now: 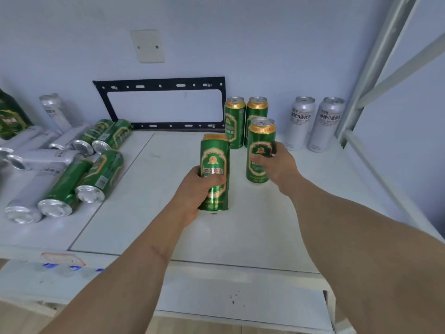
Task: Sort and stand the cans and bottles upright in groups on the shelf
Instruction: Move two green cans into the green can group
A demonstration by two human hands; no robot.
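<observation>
— Two green cans, one per hand. The left hand (196, 189) has its fingers (214, 180) wrapped round a green can (215, 172); the right hand (277, 162) grips another (260, 150), both upright on the shelf (265, 225).
— Why there?
— Probably to join the standing green pair (245, 121) behind, apart from the silver pair (313, 124). The rest (65, 169) lie tumbled at left.
</observation>
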